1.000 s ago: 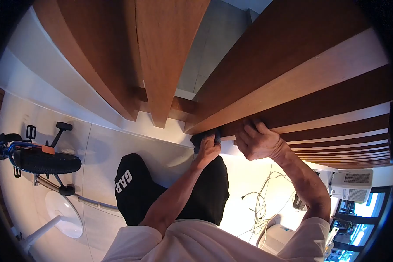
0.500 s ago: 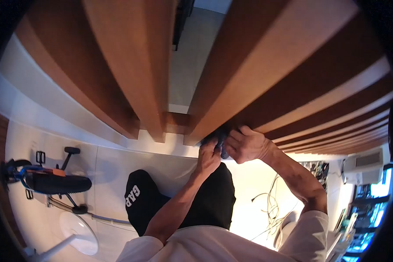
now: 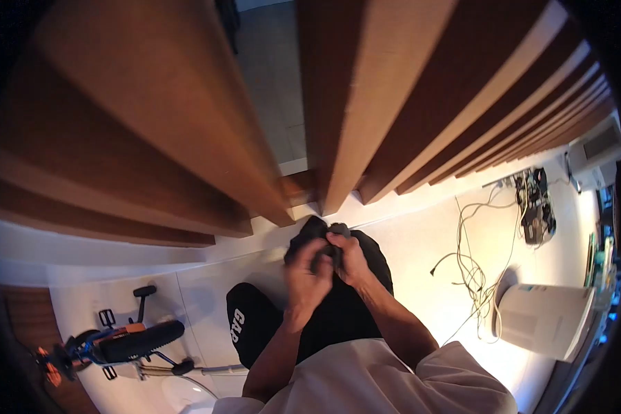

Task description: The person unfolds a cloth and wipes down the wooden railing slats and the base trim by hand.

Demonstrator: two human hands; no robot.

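Observation:
A dark, bunched cloth [image 3: 312, 232] is between my two hands, in front of the foot of the wooden slats and above my dark-trousered legs. My right hand [image 3: 352, 261] has its fingers closed on the cloth's right side, where a greyer bit sticks out above the thumb. My left hand [image 3: 306, 283] is curled against the left side of the cloth. Motion smears its fingers, and part of the cloth is hidden behind them.
Tall brown wooden slats [image 3: 386, 90] rise from a white ledge [image 3: 269, 226] ahead. A small bike [image 3: 134, 341] lies at the left. Tangled cables [image 3: 470, 272], a black cluster of devices [image 3: 538, 221] and a white cylindrical container [image 3: 545, 317] are at the right.
Both hands have drawn back from the slats' base toward my body, bringing the cloth with them. The view has shifted rightward, showing more of the cables and white container.

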